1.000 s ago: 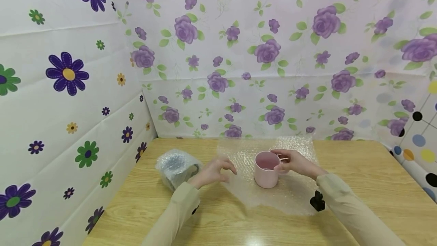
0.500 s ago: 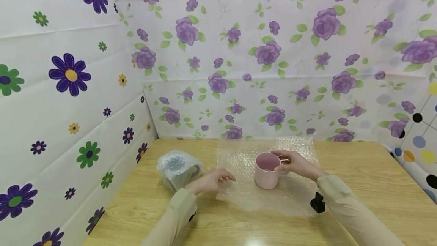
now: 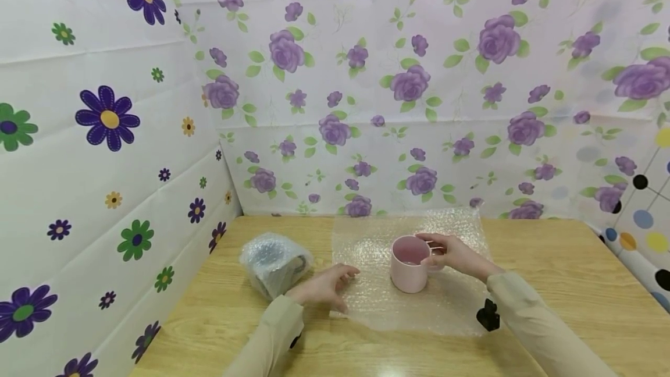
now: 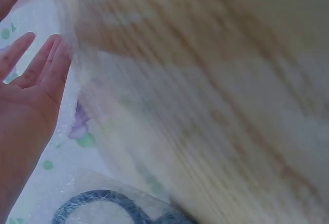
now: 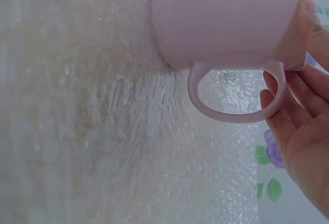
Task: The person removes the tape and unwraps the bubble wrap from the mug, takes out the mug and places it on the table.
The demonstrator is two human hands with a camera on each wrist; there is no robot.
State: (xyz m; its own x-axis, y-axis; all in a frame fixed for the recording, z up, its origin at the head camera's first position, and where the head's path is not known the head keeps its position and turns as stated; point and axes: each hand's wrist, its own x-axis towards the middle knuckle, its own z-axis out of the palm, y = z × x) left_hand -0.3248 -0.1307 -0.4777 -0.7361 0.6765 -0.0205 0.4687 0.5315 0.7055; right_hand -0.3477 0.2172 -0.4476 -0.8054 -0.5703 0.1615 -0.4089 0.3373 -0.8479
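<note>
A pink mug stands upright on a sheet of bubble wrap on the table. My right hand holds it at the rim and handle side. In the right wrist view the thumb is on the mug's wall near the rim, and fingers lie by the handle. At the sheet's left edge is my left hand, fingers spread and loosely bent. Its fingertips are close to the wrap in the left wrist view; whether they touch it I cannot tell.
A bubble-wrapped bundle lies left of my left hand, with a dark ring-shaped part showing through the wrap. Below the right wrist hangs a small black device. Flowered cloths stand behind and to the left of the wooden table.
My left hand has moved down and slightly back along the sheet's left edge, and its thumb has spread. The sheet's near left corner has come out flat. The mug and right hand stay put.
</note>
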